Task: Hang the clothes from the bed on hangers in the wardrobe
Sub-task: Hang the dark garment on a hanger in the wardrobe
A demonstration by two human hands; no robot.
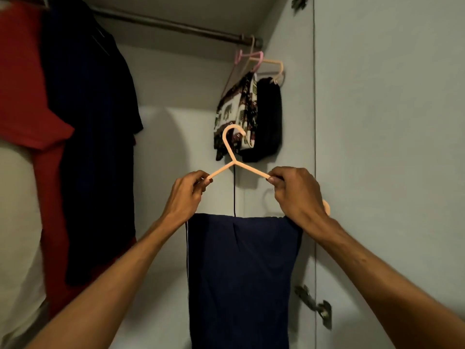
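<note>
Left grip [185, 195] and right grip [297, 195] pinch hanger [232, 157] arms; trousers [241, 273] hide its bar.

Straight above the fingers [275, 180] the rail [176, 25] runs bare. Left hang a dark blue shirt [95, 122] and a red shirt [22, 84], well apart. Up and right, a patterned cloth [234, 109] and a black garment [269, 117] crowd the rail's end behind the hanger [234, 162] hook. The wardrobe wall [297, 122] stands just beside on the right.

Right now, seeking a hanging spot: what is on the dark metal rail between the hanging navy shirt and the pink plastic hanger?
Nothing: the head view shows the dark metal rail bare from the navy shirt to the pink plastic hanger.
</note>
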